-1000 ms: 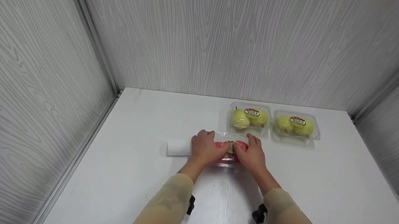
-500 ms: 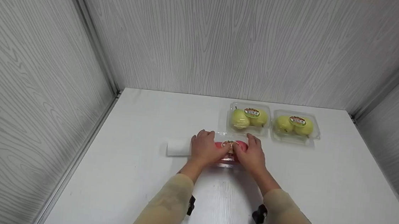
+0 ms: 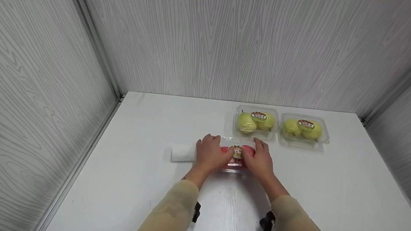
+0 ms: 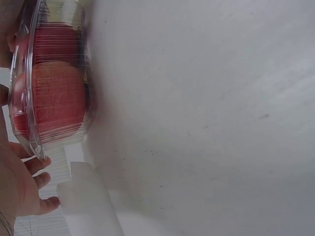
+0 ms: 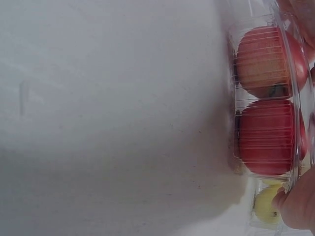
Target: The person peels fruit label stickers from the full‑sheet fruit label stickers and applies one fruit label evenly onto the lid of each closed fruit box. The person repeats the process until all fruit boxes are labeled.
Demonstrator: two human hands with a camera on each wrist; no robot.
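A clear plastic clamshell box [image 3: 234, 165] with red apples [image 4: 56, 101] inside lies on the white table, lid down over them. An oval label [image 3: 238, 152] sits on top of the lid. My left hand [image 3: 210, 153] holds the box's left side, its thumb pressing on the label. On the right side my right hand [image 3: 260, 159] holds the box the same way, thumb on the label and fingers over the far edge. The left wrist view shows fingertips at the box's rim; the right wrist view shows two apples [image 5: 268, 137] through the ribbed wall.
A white roll [image 3: 183, 153] lies just left of my left hand. Behind the box stand two clear boxes of yellow-green pears, one at the middle [image 3: 257, 122] and one further right [image 3: 304, 130], each with an oval label. Wood-grained panels [image 3: 211, 42] enclose the table's back and sides.
My thumbs have slid slightly apart over the label, so more of it shows. The box, the roll and the pear boxes stay in place.
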